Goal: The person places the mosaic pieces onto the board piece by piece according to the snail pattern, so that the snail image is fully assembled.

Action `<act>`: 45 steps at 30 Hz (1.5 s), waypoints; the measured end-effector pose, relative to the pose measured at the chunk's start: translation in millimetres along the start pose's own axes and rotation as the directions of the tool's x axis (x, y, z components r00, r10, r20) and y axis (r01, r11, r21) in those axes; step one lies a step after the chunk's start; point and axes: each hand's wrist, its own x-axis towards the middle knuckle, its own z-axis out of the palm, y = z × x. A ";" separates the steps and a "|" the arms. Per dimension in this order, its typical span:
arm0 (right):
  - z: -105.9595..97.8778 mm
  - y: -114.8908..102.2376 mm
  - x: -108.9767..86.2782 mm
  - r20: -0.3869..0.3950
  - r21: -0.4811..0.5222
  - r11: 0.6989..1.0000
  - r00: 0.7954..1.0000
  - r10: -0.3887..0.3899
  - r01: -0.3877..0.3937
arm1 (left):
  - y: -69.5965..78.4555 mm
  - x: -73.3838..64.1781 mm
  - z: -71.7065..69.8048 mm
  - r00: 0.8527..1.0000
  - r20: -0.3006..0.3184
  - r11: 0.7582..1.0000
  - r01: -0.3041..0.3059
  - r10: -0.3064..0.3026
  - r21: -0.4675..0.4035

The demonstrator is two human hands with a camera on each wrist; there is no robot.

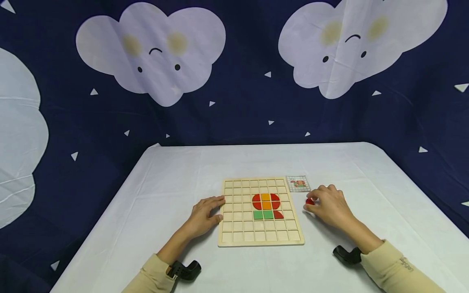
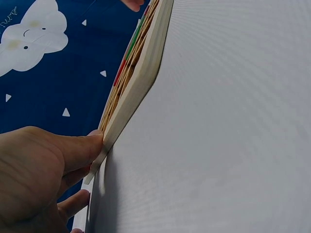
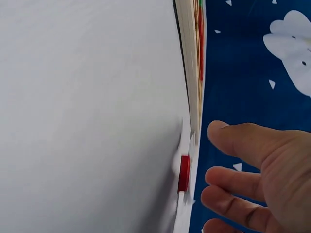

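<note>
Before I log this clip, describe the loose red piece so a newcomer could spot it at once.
On the white table, find the wooden grid board. Past its right edge, by the right hand, is a small red piece. Unlike the other red pieces, which sit in the board, this one is off it.

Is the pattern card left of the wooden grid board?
No; in head view the pattern card lies right of the wooden grid board.

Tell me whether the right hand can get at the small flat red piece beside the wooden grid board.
Likely yes: the right hand is beside the small flat red piece, thumb and fingers apart, nothing visible blocking.
</note>
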 end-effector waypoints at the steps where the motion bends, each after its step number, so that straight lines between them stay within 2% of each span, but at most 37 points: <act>1: -0.6 2.3 -0.8 0.002 -0.005 1.000 1.000 0.008 -0.008 | 0.0 -0.2 0.1 1.000 0.000 1.000 0.001 -0.001 -0.001; 7: -1.3 11.9 -3.3 0.009 -0.036 0.999 1.000 0.029 -0.029 | -0.9 -0.5 0.7 1.000 0.004 1.000 0.006 -0.006 -0.003; 16: 0.2 12.9 -1.3 0.038 -0.047 0.999 0.999 0.021 -0.019 | -1.0 -0.2 0.6 1.000 0.003 1.000 -0.001 0.001 0.001; 25: 6.6 11.1 0.3 0.035 -0.038 0.997 0.998 -0.061 0.062 | -0.8 -0.2 0.9 1.000 0.002 1.000 0.005 -0.005 -0.003; 31: 8.0 10.6 -0.7 0.026 -0.041 0.995 0.996 -0.089 0.090 | -0.4 -0.6 0.4 1.000 0.004 1.000 0.004 -0.004 -0.002; 45: 6.2 13.5 -3.9 0.019 -0.031 0.997 0.998 -0.065 0.066 | -0.6 -0.3 0.5 1.000 0.005 1.000 0.007 -0.007 -0.003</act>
